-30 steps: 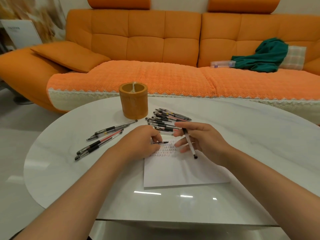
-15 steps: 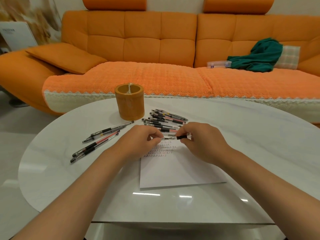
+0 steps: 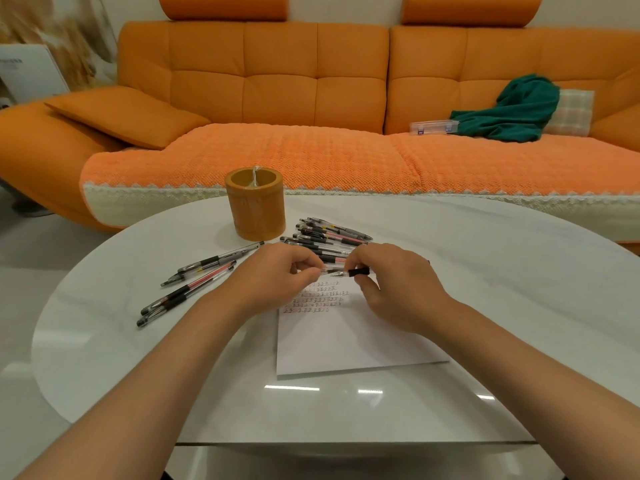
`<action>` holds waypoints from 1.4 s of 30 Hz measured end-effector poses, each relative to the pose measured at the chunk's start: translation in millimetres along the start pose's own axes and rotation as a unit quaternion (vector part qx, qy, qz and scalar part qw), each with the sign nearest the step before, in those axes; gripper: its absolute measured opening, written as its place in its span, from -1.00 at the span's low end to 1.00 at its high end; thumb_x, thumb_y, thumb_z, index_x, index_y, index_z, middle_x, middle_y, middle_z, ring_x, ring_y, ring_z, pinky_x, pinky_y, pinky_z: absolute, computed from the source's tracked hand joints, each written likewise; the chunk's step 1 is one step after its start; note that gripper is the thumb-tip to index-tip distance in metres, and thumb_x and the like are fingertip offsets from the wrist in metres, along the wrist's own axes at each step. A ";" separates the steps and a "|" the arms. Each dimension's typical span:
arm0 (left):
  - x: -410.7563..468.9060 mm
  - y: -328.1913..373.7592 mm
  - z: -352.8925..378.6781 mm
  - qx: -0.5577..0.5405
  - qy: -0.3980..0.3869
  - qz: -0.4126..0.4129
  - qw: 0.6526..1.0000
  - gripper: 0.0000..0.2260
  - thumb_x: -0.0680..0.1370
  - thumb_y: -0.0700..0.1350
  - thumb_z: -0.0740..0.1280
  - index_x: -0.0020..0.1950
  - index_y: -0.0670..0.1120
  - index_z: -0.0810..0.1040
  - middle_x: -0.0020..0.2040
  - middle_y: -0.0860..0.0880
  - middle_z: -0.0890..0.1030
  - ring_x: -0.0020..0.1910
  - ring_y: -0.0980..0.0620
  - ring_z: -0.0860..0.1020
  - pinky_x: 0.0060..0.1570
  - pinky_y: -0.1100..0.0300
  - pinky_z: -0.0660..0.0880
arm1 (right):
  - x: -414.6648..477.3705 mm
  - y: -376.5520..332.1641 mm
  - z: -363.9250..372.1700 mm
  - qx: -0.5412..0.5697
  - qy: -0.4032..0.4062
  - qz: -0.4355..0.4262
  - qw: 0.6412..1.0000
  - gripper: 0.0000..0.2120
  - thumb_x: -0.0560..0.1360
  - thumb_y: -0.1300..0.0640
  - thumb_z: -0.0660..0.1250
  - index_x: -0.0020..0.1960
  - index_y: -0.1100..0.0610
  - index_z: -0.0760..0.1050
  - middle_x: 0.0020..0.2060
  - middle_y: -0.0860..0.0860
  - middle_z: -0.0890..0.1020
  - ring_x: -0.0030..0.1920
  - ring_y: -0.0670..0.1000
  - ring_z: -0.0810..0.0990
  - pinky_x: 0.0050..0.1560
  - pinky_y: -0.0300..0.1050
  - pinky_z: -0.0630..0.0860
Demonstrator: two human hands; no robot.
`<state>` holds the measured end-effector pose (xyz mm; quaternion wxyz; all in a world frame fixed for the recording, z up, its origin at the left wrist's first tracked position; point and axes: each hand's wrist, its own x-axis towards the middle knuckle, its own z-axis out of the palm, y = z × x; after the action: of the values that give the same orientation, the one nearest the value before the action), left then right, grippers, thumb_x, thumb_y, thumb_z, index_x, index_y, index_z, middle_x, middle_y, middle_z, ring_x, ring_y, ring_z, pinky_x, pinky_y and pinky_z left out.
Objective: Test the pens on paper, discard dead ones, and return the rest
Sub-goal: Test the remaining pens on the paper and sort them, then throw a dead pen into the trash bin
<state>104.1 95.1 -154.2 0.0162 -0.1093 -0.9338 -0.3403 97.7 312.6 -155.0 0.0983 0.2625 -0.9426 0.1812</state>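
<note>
A white sheet of paper (image 3: 346,341) lies on the white table (image 3: 485,306), with rows of small test marks near its far edge. Above those marks, a pen (image 3: 356,272) with a black grip lies level between both hands. My right hand (image 3: 398,289) pinches the pen at its grip. My left hand (image 3: 277,282) pinches a small clear piece at the pen's tip end; whether it is a cap is unclear. A pile of pens (image 3: 329,237) lies just beyond the hands. Several more pens (image 3: 194,278) lie in a group to the left. An orange cylindrical pen holder (image 3: 255,204) stands behind.
An orange sofa (image 3: 311,98) runs along the far side of the table. On it lie a green cloth (image 3: 512,112), a clear plastic box (image 3: 433,127) and an orange cushion (image 3: 121,116). The table's near edge is below my forearms.
My right hand turned the pen from pointing toward me to lying level, and brought it to my left hand. My left hand now pinches the pen's tip end.
</note>
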 end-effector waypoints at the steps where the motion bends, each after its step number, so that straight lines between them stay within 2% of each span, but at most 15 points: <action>1: -0.3 -0.3 -0.6 0.002 0.000 -0.003 1.000 -0.88 0.60 0.00 0.37 0.08 0.16 0.67 -0.12 0.22 0.66 -0.08 0.19 0.60 -0.01 0.12 0.59 | 0.2 1.6 -0.1 -0.003 0.011 0.009 1.000 -0.83 0.58 0.11 0.28 0.12 -0.10 0.51 0.02 -0.18 0.60 0.03 -0.05 0.52 -0.08 -0.10 0.45; 10: -2.9 6.8 11.5 -0.001 -0.026 0.011 1.000 -0.89 0.60 0.01 0.36 0.06 0.14 0.68 -0.14 0.20 0.65 -0.11 0.19 0.58 -0.07 0.16 0.56 | -1.9 0.7 3.7 0.022 -0.013 -0.011 1.000 -0.84 0.58 0.08 0.29 0.12 -0.12 0.52 0.00 -0.21 0.58 -0.02 -0.14 0.43 -0.09 -0.17 0.33; 14: -2.8 11.6 12.7 -0.038 -0.039 0.011 0.998 -0.88 0.58 -0.03 0.38 -0.07 0.10 0.72 -0.24 0.16 0.67 -0.22 0.12 0.59 -0.16 0.10 0.54 | -3.5 -0.7 9.3 -0.017 -0.011 -0.054 0.998 -0.87 0.57 -0.07 0.22 0.09 -0.13 0.47 -0.14 -0.20 0.52 -0.12 -0.10 0.43 -0.18 -0.12 0.31; 17: -4.1 20.4 15.8 -0.088 -0.065 0.001 0.994 -0.89 0.55 -0.05 0.42 -0.10 0.07 0.75 -0.24 0.14 0.69 -0.21 0.07 0.62 -0.17 0.06 0.56 | -6.0 0.1 13.6 -0.097 -0.003 -0.084 0.992 -0.65 0.50 -0.29 0.14 -0.20 -0.04 0.46 -0.34 -0.14 0.45 -0.28 -0.06 0.39 -0.29 -0.08 0.29; 19: -6.6 29.8 22.7 -0.085 -0.097 -0.008 0.992 -0.89 0.53 -0.06 0.43 -0.11 0.06 0.76 -0.23 0.10 0.71 -0.16 0.02 0.65 -0.11 0.02 0.58 | -9.0 2.1 15.5 -0.146 0.014 -0.087 0.985 -0.47 0.44 -0.39 0.12 -0.41 0.03 0.39 -0.51 -0.07 0.38 -0.41 0.00 0.35 -0.39 -0.09 0.20; 22: -10.6 44.6 33.5 -0.088 -0.129 -0.026 0.987 -0.89 0.51 -0.05 0.43 -0.10 0.09 0.77 -0.22 0.09 0.73 -0.10 0.02 0.67 -0.02 -0.05 0.62 | -19.1 5.3 12.3 -0.177 0.027 -0.064 0.982 -0.35 0.37 -0.41 0.16 -0.54 0.15 0.26 -0.66 0.01 0.23 -0.53 0.03 0.19 -0.46 -0.11 0.10; 25: -11.8 58.5 40.4 -0.108 -0.132 -0.029 0.985 -0.90 0.50 -0.05 0.44 -0.09 0.08 0.77 -0.19 0.08 0.73 -0.07 0.00 0.68 0.04 -0.08 0.62 | -32.0 10.4 4.8 -0.174 0.028 -0.028 0.984 -0.44 0.33 -0.28 0.22 -0.52 0.19 0.25 -0.66 0.07 0.20 -0.54 0.02 0.13 -0.48 -0.15 0.11; 29: -10.0 82.6 54.3 -0.113 -0.139 -0.008 0.984 -0.87 0.51 -0.04 0.41 -0.12 0.06 0.77 -0.20 0.01 0.73 -0.08 -0.11 0.67 0.01 -0.10 0.63 | -50.8 27.9 -8.1 -0.175 0.022 0.003 0.984 -0.45 0.35 -0.30 0.09 -0.48 0.18 0.33 -0.64 0.06 0.26 -0.55 0.02 0.19 -0.49 -0.17 0.12; 32: -3.2 103.7 70.0 -0.109 -0.159 0.005 0.981 -0.85 0.52 -0.02 0.39 -0.14 0.02 0.76 -0.20 -0.03 0.72 -0.23 0.00 0.63 -0.16 0.09 0.56 | -71.1 46.9 -21.7 -0.148 0.001 0.045 0.988 -0.37 0.36 -0.43 -0.02 -0.42 0.12 0.37 -0.57 0.02 0.42 -0.51 -0.02 0.34 -0.46 -0.14 0.21; 35: 8.4 129.4 90.0 -0.089 -0.168 0.026 0.981 -0.82 0.56 -0.02 0.34 -0.12 0.02 0.73 -0.19 -0.01 0.70 -0.25 0.09 0.54 -0.21 0.16 0.43 | -95.6 69.4 -45.4 -0.107 -0.015 0.073 0.991 -0.49 0.41 -0.46 0.02 -0.22 -0.02 0.39 -0.46 -0.09 0.47 -0.43 -0.10 0.41 -0.42 -0.16 0.19; 36: 13.4 138.4 98.0 -0.079 -0.164 0.034 0.983 -0.82 0.58 -0.01 0.32 -0.09 0.04 0.71 -0.18 0.04 0.68 -0.24 0.12 0.54 -0.21 0.21 0.42 | -104.8 77.8 -54.6 -0.086 -0.021 0.086 0.992 -0.57 0.47 -0.39 0.08 -0.09 -0.03 0.40 -0.40 -0.12 0.47 -0.37 -0.11 0.44 -0.39 -0.16 0.22; 38: 24.0 157.6 117.3 -0.062 -0.150 0.055 0.985 -0.83 0.61 0.00 0.28 0.02 0.09 0.68 -0.08 0.16 0.63 -0.16 0.19 0.53 -0.20 0.24 0.40 | -123.6 98.5 -70.6 -0.048 -0.033 0.124 0.991 -0.80 0.57 -0.12 0.18 0.10 -0.04 0.34 -0.25 -0.13 0.50 -0.22 -0.02 0.50 -0.29 -0.10 0.35; 40: 33.5 179.0 140.6 -0.050 -0.134 0.080 0.986 -0.84 0.61 -0.04 0.26 0.09 0.09 0.63 0.02 0.19 0.59 -0.10 0.19 0.52 -0.19 0.26 0.38 | -143.8 122.8 -85.9 -0.006 -0.022 0.169 0.985 -0.85 0.59 0.10 0.18 0.15 -0.03 0.34 -0.13 -0.07 0.50 -0.15 0.02 0.51 -0.18 -0.03 0.44; 42: 39.6 202.5 166.8 -0.044 -0.127 0.102 0.986 -0.83 0.61 -0.07 0.26 0.15 0.07 0.58 0.01 0.20 0.55 -0.09 0.19 0.50 -0.19 0.30 0.36 | -167.4 150.0 -101.1 0.030 0.006 0.200 0.979 -0.84 0.60 0.16 0.23 0.15 -0.03 0.42 -0.02 -0.07 0.47 -0.09 -0.02 0.50 -0.04 -0.04 0.49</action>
<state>116.3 360.1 -150.1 -0.0725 -0.2469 -0.8963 -0.3612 168.3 548.7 -153.0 0.0583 0.0703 -0.9696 0.2270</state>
